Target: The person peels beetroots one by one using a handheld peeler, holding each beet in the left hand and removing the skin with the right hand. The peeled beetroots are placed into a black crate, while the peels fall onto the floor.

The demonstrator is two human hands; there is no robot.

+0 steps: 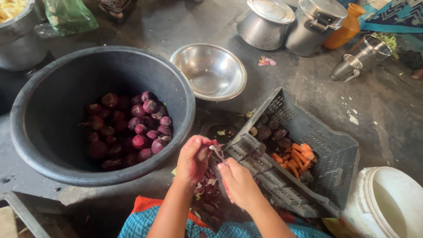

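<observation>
Two hands at work: left hand (194, 159) cups a beet (203, 153) above the peel pile, right hand (238, 183) grips a peeler (218, 152); short strokes away from fingers seem wisest.

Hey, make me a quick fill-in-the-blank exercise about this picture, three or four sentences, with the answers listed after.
1. The big black tub holds peeled purple ____.
2. The left hand holds a beet while the right hand works a ____ on it.
3. The grey plastic crate holds unpeeled beets and orange ____.
4. The steel bowl behind the crate is ____.

Answers: beets; peeler; carrots; empty
</observation>
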